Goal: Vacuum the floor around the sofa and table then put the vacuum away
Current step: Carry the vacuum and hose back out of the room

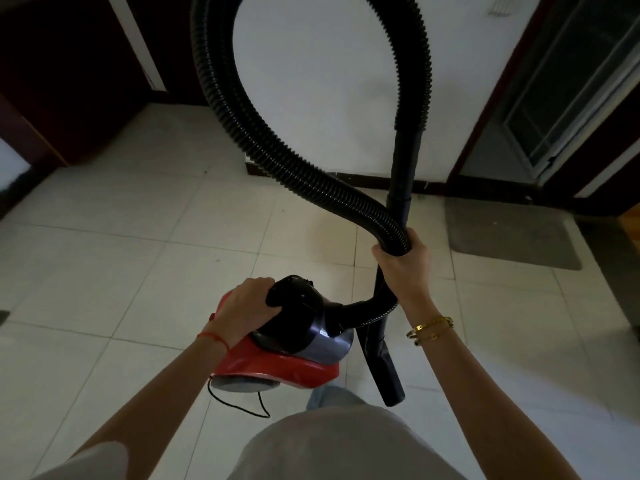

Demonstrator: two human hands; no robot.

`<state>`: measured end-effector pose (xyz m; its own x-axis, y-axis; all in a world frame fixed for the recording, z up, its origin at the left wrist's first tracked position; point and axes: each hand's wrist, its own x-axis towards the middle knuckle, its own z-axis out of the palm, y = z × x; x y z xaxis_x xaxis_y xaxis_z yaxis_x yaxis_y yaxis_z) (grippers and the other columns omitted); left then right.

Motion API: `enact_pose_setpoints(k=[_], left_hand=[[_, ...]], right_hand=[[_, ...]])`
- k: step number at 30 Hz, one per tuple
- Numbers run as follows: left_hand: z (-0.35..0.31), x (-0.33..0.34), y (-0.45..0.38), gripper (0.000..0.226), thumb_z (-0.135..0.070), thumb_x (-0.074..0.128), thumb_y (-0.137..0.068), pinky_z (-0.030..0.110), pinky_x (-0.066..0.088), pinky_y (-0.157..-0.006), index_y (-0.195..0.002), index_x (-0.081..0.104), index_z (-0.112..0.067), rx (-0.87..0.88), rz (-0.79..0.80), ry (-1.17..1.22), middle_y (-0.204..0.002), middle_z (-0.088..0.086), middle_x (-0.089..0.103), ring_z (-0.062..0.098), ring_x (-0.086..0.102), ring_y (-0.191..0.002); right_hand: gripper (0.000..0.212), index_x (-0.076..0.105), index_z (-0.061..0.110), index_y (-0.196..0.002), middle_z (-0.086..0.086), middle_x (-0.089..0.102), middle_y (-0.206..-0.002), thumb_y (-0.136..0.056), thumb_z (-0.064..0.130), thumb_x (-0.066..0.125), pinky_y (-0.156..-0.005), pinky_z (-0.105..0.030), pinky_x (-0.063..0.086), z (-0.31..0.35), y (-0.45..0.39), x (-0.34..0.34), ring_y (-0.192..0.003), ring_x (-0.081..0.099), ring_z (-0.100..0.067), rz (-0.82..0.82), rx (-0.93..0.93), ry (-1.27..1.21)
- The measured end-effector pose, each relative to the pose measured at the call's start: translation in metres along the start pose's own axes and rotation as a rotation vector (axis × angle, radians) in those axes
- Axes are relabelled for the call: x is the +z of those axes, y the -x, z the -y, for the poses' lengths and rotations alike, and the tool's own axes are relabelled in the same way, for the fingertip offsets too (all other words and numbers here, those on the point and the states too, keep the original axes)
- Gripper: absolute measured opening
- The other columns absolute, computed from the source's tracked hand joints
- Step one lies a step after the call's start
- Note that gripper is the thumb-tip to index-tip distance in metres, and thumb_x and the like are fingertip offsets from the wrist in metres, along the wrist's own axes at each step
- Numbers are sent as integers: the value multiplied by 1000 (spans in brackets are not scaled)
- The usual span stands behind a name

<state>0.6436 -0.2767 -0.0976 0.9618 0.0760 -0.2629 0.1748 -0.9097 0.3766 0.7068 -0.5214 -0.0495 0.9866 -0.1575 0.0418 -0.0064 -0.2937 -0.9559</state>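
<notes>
Left hand curls around the red vacuum's black handle, carrying it; to its right, right hand grips hose and wand together

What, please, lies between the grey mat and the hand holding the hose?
Only bare tiled floor separates the right hand from the grey mat, in the head view.

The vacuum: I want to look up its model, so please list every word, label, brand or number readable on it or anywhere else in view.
None can be read.
The red and black vacuum: no brand, label or number shows on the side in view.
The black hose and wand: plain.
The wall, tiled floor and grey mat: no writing or signs.
</notes>
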Motion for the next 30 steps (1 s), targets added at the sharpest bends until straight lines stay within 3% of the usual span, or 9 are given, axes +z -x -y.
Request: enact_pose_setpoints(k=[7, 10, 14, 17, 23, 30], left_hand=[[28, -54, -141, 15, -25, 61, -83, 21, 42, -65, -95, 64, -16, -12, -61, 20, -83, -1, 68, 15, 61, -75], [40, -76, -203, 14, -25, 60, -83, 22, 47, -64, -91, 63, -14, -19, -58, 29, -80, -1, 67, 15, 62, -73], [54, -105, -289, 9, -23, 59, -84, 13, 31, -50, -83, 58, -14, -4, -39, -1, -73, -3, 61, 12, 54, -64], [66, -124, -354, 10, -21, 57, -85, 14, 34, -50, -83, 59, -11, 0, -21, -3, -73, 0, 63, 14, 56, -64], [82, -168, -481, 13, -20, 54, -90, 14, 41, -54, -86, 61, -10, 62, 2, -46, -75, 3, 66, 14, 61, -66], [88, -213, -606, 19, -23, 48, -93, 11, 30, -49, -89, 62, -11, 104, -30, -75, -74, -2, 61, 5, 45, -55]], right_hand=[[38, 58, 10, -110, 2, 64, -86, -75, 1, 69, -56, -10, 48, 25, -145, 86, -72, 61, -8, 73, -22, -28], [35, 58, 8, -107, 5, 62, -81, -75, -2, 68, -55, -11, 47, 32, -202, 121, -66, 60, 0, 70, -31, -25], [33, 58, 7, -106, 8, 59, -79, -76, -2, 68, -55, -9, 46, 40, -277, 167, -64, 58, 3, 42, -48, 10], [30, 58, 3, -102, 11, 56, -76, -75, -3, 69, -53, -6, 44, 45, -332, 201, -62, 56, 12, -3, -65, 52], [33, 59, 9, -105, 9, 60, -77, -74, 7, 72, -54, -11, 45, 51, -441, 261, -67, 58, -3, -69, -12, 91], [35, 56, 8, -110, 4, 60, -82, -78, 4, 70, -56, -3, 43, 61, -544, 310, -68, 56, 2, -99, 15, 82]])
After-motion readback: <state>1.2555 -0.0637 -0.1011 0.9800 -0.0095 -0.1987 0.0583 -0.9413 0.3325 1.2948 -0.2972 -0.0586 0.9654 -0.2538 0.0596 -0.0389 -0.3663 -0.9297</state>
